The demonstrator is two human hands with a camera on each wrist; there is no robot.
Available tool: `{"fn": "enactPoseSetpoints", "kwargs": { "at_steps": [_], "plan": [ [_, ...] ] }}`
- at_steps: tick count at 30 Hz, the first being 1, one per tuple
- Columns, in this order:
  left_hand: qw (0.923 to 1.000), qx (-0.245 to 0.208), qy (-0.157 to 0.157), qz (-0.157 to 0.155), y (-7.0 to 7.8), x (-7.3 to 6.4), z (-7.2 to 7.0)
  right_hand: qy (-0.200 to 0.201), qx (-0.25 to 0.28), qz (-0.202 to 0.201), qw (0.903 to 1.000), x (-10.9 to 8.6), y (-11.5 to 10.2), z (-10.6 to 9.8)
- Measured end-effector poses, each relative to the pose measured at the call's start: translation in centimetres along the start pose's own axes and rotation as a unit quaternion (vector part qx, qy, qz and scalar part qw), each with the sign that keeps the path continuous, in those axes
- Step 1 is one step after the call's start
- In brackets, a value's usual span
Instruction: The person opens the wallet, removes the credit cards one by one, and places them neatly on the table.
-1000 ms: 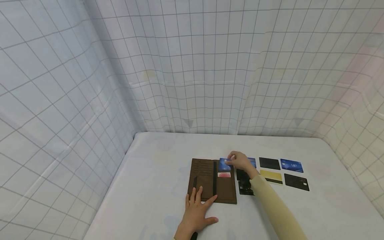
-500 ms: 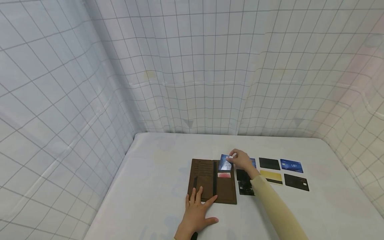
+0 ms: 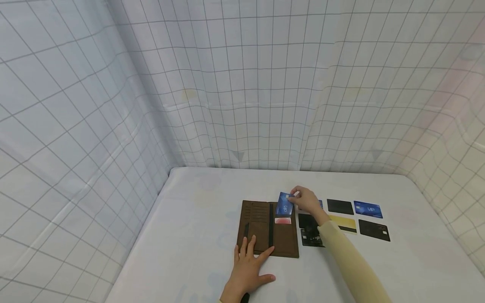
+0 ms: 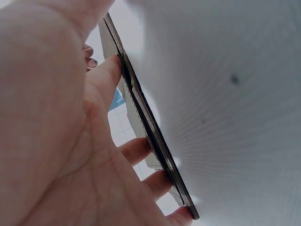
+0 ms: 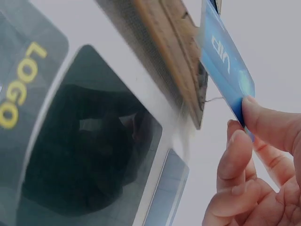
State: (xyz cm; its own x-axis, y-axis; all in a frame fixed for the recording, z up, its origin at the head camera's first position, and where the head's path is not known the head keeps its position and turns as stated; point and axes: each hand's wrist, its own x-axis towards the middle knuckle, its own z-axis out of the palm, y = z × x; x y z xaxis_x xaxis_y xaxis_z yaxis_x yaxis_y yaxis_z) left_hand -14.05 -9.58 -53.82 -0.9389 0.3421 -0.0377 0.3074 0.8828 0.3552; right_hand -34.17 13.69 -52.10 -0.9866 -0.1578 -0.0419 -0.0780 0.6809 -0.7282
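An open brown wallet (image 3: 285, 240) lies flat on the white table. My left hand (image 3: 247, 269) rests on its near edge, fingers straight and spread; in the left wrist view the fingertips (image 4: 136, 149) touch the edge. With thumb and fingers, my right hand (image 3: 307, 201) pinches a blue bank card (image 3: 284, 206) marked "VIP" by its upper right corner. The card is slightly tilted, its lower end over the wallet's right panel and its top beyond the far edge. Below it, a red-and-white card (image 3: 283, 220) shows in the wallet. Whether the blue card's lower end is in a slot I cannot tell.
Right of the wallet lie several loose cards: a black card (image 3: 340, 206), a blue card (image 3: 368, 209), a yellow card (image 3: 342, 223) and a dark chip card (image 3: 374, 230). Nearer the wallet are a black card (image 3: 311, 237) and another blue card (image 3: 320, 203), partly behind the right hand.
My right hand has moved the blue bank card away from me, farther past the wallet's far edge, and more of its face shows. The left hand has stayed put.
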Motion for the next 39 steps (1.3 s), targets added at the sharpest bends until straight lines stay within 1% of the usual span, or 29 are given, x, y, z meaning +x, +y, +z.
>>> {"fn": "enactPoseSetpoints", "kwargs": {
  "at_steps": [5,19,24,33,39],
  "plan": [
    [1.0000,0.001,-0.002,-0.003,0.0,0.0,0.1,0.009,-0.011,0.006,0.9999,0.1,0.2,-0.3],
    [1.0000,0.006,-0.002,-0.004,-0.1,0.0,0.3,-0.004,0.012,0.032,0.9994,-0.5,1.1,-1.7],
    [1.0000,0.005,0.002,-0.001,-0.2,0.0,0.3,-0.008,0.009,0.044,0.9989,-0.6,1.4,-2.2],
    [1.0000,0.002,-0.001,-0.001,-0.1,0.0,0.1,-0.009,0.030,0.043,0.9986,-1.4,1.6,-2.8],
    [1.0000,-0.001,-0.004,-0.002,-0.1,0.0,0.0,-0.010,0.046,0.052,0.9975,-1.9,1.7,-3.0]
  ]
}}
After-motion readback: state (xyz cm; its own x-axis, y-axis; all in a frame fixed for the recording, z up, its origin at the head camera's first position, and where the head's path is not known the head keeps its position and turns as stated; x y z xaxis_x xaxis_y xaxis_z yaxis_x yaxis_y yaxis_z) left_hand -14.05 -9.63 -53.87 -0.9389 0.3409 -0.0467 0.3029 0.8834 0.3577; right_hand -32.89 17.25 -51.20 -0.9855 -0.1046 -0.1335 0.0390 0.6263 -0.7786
